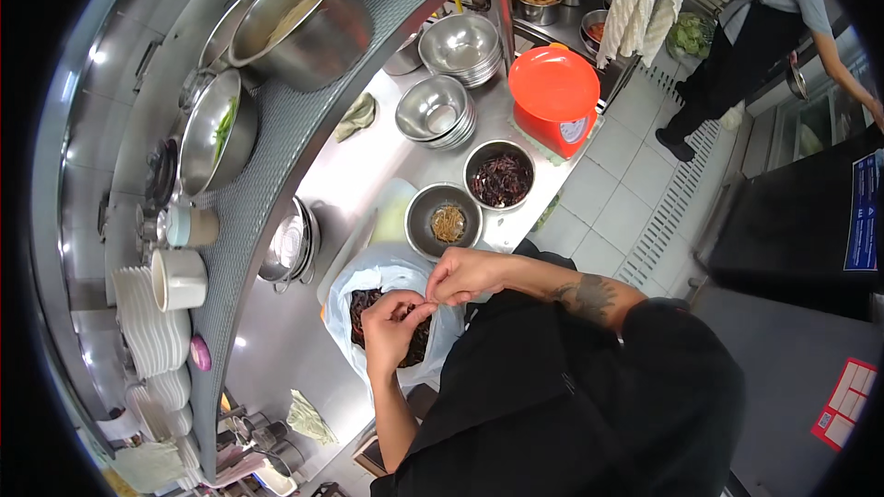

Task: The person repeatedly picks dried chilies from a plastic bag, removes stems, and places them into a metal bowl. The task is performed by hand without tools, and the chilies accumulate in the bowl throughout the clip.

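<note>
My left hand [392,326] is above an open white plastic bag [338,290] filled with dark red dried chilies [414,348]. From the right, my right hand [464,277] meets it over the bag's mouth. Thumbs and fingertips of both hands pinch together on something small, mostly covered by the fingers. Just beyond the bag stands a steel bowl [418,219] with a small heap of thin tan stems [447,223] at its bottom. Beside it, to the right, a second steel bowl [472,193] contains dark red chili pieces [500,179].
Nested steel bowls [435,110] and a red kitchen scale [552,93] stand farther back on the steel counter [276,345]. An overhead shelf [276,145] with pots runs along the left. A person [766,21] stands in the aisle at upper right, near a fridge.
</note>
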`<state>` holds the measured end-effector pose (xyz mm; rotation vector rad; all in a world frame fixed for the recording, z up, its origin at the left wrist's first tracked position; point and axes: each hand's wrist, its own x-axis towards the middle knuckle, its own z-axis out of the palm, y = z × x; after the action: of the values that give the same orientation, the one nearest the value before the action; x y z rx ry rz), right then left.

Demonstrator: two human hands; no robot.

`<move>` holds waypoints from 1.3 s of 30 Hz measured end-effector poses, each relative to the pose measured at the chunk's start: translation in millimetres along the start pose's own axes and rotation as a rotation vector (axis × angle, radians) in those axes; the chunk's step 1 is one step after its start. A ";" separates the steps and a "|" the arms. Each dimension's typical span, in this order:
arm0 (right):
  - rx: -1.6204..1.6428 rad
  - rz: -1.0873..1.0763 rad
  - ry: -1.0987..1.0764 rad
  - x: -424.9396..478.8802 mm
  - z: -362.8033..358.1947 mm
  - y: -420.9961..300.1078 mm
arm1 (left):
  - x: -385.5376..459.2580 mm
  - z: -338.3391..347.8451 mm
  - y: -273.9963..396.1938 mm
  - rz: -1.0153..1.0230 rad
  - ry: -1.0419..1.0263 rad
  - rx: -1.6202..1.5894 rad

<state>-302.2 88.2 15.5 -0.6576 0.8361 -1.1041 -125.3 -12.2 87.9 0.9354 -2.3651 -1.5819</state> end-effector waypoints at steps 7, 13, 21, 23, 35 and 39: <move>0.024 -0.153 0.310 13.0 -48.8 0.5 | 49.3 10.5 23.8 -0.007 0.089 -0.256; -0.855 -0.302 0.541 29.7 -67.6 20.8 | 138.7 65.2 48.4 0.041 -0.064 -0.182; -1.029 -0.510 0.495 50.6 -96.4 49.3 | 205.4 130.5 26.7 0.123 -0.093 -0.055; -1.041 -0.447 0.470 47.8 -102.4 44.4 | 205.0 121.4 20.9 0.092 -0.039 -0.125; -1.022 -0.386 0.367 -19.9 -107.2 -23.2 | 63.6 15.6 3.5 -0.101 0.587 -0.213; -1.135 -0.352 0.518 -31.5 -120.7 -42.8 | 10.6 -21.7 -5.3 -0.293 0.797 -0.098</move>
<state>-431.8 98.0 -6.9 -1.5280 1.8857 -1.0604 -122.0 -36.6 90.4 1.5725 -1.6341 -1.0737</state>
